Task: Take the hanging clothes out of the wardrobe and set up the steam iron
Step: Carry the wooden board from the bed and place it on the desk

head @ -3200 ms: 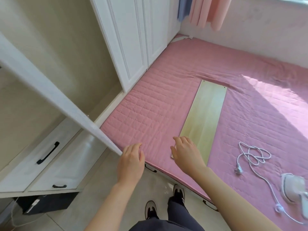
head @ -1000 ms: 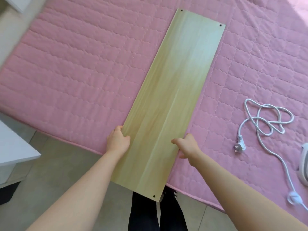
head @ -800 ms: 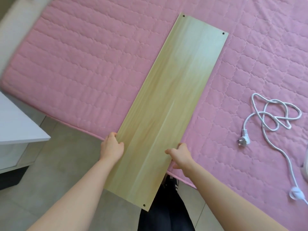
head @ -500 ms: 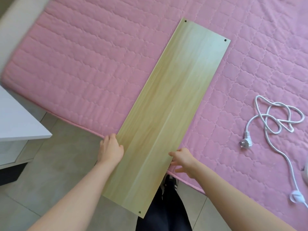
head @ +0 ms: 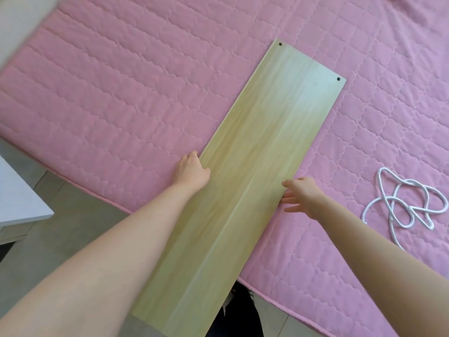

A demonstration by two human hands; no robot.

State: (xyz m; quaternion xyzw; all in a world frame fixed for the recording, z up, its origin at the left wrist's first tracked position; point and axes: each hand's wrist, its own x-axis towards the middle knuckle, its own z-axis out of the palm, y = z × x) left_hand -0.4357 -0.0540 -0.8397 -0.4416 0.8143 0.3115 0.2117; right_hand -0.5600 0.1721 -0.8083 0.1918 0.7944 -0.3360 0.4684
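A long pale wooden board lies slantwise on the pink quilted bed, its near end overhanging the bed's edge above the floor. My left hand grips the board's left edge, thumb on top. At the right edge, my right hand touches the board with its thumb, and its fingers are spread and straight. The steam iron's white cord lies coiled on the bed to the right. The iron itself and the hanging clothes are out of view.
A white wardrobe part juts in at the left over the grey tiled floor. My dark trouser legs show below the board's near end. A blurred pale edge crosses the top left corner.
Both hands took hold of the board and slid it toward me, so its near end overhangs the bed. My right hand's fingers have since loosened and straightened.
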